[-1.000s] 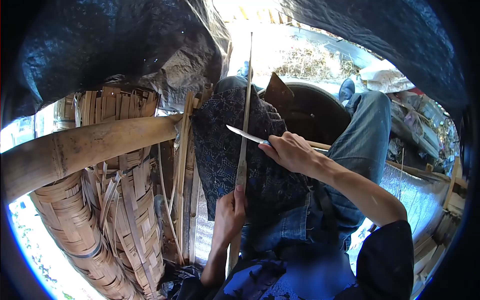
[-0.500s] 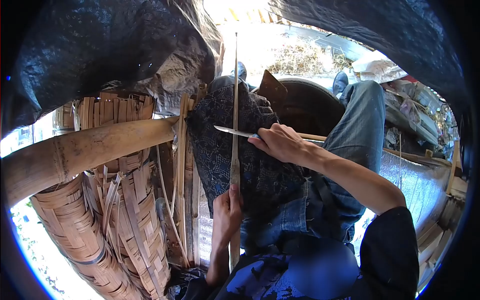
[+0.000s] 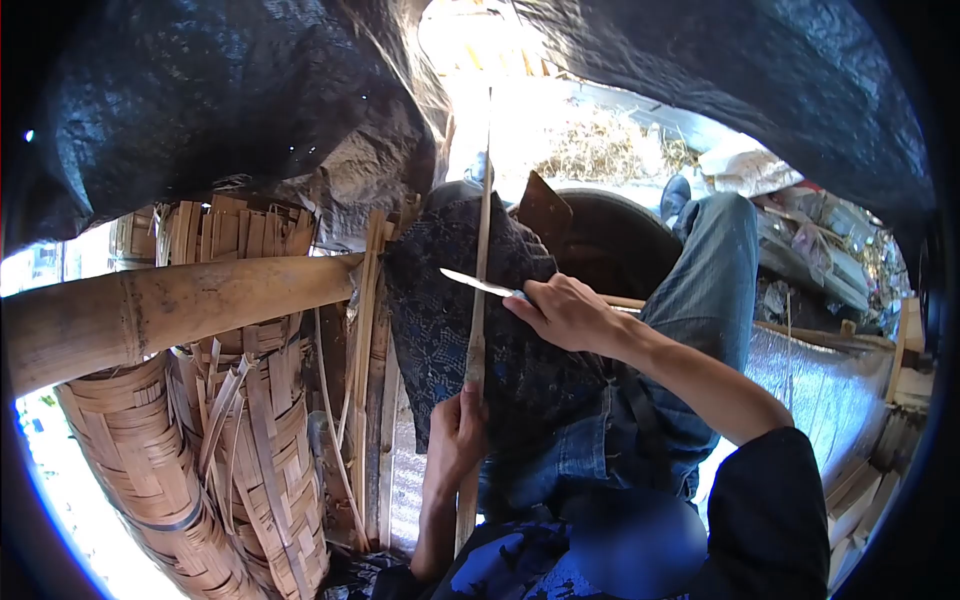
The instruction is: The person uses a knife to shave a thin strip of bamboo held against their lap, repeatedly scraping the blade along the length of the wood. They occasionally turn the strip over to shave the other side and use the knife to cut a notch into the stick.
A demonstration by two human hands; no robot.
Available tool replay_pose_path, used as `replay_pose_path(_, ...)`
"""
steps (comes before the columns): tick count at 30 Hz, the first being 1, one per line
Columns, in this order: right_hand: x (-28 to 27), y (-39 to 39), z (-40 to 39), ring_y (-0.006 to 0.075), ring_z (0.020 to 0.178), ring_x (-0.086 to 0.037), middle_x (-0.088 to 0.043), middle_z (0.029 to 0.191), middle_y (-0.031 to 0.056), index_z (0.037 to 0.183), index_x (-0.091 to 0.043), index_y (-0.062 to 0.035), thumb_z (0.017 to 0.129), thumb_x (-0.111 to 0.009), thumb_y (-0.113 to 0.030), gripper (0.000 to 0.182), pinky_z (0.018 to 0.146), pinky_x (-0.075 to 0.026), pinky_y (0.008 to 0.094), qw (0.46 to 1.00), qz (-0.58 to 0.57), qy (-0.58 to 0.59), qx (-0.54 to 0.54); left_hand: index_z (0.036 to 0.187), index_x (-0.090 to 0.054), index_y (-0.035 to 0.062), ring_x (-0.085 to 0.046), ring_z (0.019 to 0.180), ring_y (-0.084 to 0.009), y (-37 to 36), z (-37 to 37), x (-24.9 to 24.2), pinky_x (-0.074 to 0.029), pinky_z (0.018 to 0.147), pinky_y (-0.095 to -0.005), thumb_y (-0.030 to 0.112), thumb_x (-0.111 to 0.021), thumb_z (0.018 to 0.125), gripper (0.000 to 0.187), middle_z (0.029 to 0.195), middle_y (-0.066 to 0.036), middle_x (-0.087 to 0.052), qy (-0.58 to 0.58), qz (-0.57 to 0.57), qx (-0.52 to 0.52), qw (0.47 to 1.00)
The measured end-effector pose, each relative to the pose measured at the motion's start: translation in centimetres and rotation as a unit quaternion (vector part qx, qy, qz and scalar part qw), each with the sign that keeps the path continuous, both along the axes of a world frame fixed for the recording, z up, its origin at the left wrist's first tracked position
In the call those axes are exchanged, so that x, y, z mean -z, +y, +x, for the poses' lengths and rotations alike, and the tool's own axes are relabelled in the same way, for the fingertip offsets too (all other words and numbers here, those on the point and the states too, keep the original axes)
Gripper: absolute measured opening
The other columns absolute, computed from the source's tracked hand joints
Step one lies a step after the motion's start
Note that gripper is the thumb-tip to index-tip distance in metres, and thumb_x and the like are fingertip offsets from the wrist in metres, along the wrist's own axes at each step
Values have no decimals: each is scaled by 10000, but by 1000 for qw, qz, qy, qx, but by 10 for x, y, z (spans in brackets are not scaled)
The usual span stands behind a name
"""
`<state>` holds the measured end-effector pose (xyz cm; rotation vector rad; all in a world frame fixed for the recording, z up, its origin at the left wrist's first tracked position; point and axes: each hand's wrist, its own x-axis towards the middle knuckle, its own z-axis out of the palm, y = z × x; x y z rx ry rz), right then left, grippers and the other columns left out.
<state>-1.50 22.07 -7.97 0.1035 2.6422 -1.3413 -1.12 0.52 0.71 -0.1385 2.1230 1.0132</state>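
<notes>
My left hand (image 3: pixel 460 425) is closed around a long, thin bamboo strip (image 3: pixel 484 230), which runs over my thigh with its narrow tip pointing away from me. A knife (image 3: pixel 468 281) is gripped in my right hand (image 3: pixel 575 312), its handle mostly hidden by the fingers. The blade lies crosswise over the strip, its point sticking out on the left side. Beneath both hands, a dark patterned cloth (image 3: pixel 430 320) covers my left thigh.
A thick bamboo pole (image 3: pixel 200 305) crosses on the left, above woven bamboo rolls (image 3: pixel 140 440). Upright bamboo slats (image 3: pixel 365 370) stand beside my left leg. Dark sheeting (image 3: pixel 220 90) hangs overhead. Past my knees sits a dark round container (image 3: pixel 620 235).
The whole view has shifted slightly, with the far scene lower in frame. Both hands keep their grips, and the knife blade slants a little more across the strip.
</notes>
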Motion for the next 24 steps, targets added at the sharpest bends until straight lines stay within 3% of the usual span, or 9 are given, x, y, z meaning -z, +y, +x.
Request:
replay_pose_path(3, 5, 3, 7, 366, 440, -535, -503, 488, 183, 654, -485, 4, 960, -460, -383, 494, 447, -438, 433, 997, -25, 68, 26, 629, -463, 47, -414, 426, -76, 6, -3, -2, -313, 401, -258, 416, -366, 991, 527, 505, 12, -414, -42, 38, -27, 998)
replay_pose_path(7, -7, 7, 12, 356, 454, -559, -516, 491, 173, 672, -516, 0, 952, -481, -374, 469, 441, -440, 433, 995, 73, 40, 51, 632, -454, 63, -426, 425, -68, 10, -7, 2, -327, 397, -245, 414, -368, 991, 510, 505, 25, -403, -45, 34, -7, 998)
replay_pose_path(14, 0, -2, -1, 380, 507, -575, -522, 495, 186, 643, -527, -17, 940, -505, -370, 461, 448, -439, 448, 992, 79, -20, 101, 635, -463, 59, -414, 420, -76, 21, -17, 3, -324, 398, -247, 409, -359, 992, 511, 507, 27, -410, -55, 0, -15, 998)
replay_pose_path(20, 20, -11, -5, 410, 543, -588, -560, 551, 215, 647, -560, -14, 952, -452, -415, 516, 496, -479, 467, 991, 97, 13, 87, 625, -445, 65, -391, 416, -72, 11, -6, -9, -297, 400, -248, 399, -355, 994, 505, 501, 33, -378, -58, -8, -19, 998)
replay_pose_path(22, 36, 6, -22, 379, 606, -628, -605, 613, 212, 696, -616, -7, 960, -435, -411, 515, 536, -505, 446, 982, 100, -44, 154, 610, -438, 66, -370, 430, -59, -2, 13, -16, -282, 408, -247, 386, -362, 995, 506, 502, 34, -367, -66, -9, 6, 998)
replay_pose_path(24, 43, 13, -27, 398, 654, -611, -592, 639, 230, 712, -605, 2, 970, -419, -392, 506, 557, -489, 460, 985, 77, -19, 151, 603, -439, 65, -363, 439, -57, -8, 18, -19, -281, 413, -250, 384, -367, 995, 510, 502, 33, -367, -74, -4, -11, 997)
